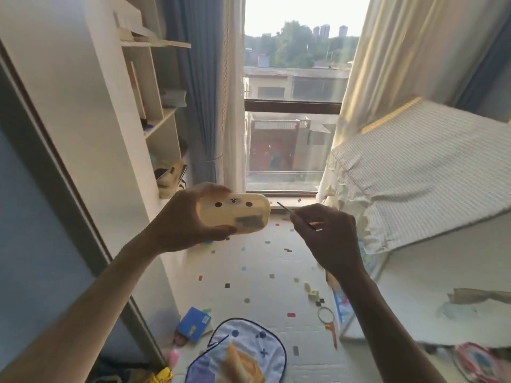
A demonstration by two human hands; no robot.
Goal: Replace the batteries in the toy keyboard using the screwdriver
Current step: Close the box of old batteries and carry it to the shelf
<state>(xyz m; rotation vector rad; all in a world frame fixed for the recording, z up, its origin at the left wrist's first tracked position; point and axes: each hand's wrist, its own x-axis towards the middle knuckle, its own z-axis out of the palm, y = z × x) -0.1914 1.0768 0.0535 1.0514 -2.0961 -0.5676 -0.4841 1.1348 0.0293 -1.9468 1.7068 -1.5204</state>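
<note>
**Caller:** Head view, and straight to the fingertips: the right hand (329, 239) has its fingers curled in narrow, pinching a thin dark screwdriver (296, 215). The shaft pokes out toward ten o'clock, its tip hanging in open air.

**Analyst:** And not touching the toy. The tip sits just beside it, at three o'clock from the casing, with a clear gap between.

**Caller:** Over to the left hand (188, 217). Fingers wrapped round the near end of the toy keyboard (235, 212), thumb below, the other fingers over the top edge. A firm hold, raised in front of the window (293, 106).

**Analyst:** It's a pale yellow, rounded case with a little printed face, two dots and a small nose. Toward five o'clock on that face is a darker rectangular patch; too blurred to say what it is.

**Caller:** Widening out now. Both forearms are bare and reach up from the bottom of the frame. Beneath them, a cream floor mat (262, 272) flecked with small coloured squares.

**Analyst:** On the mat, at six o'clock, lies a white cloth with a dark trim (249, 338). A blue box (193, 323) rests at seven o'clock, scissors with orange handles (330, 324) at five. Shelving (154, 106) climbs at ten o'clock, a chequered bed cover (420, 172) hangs at three.
</note>
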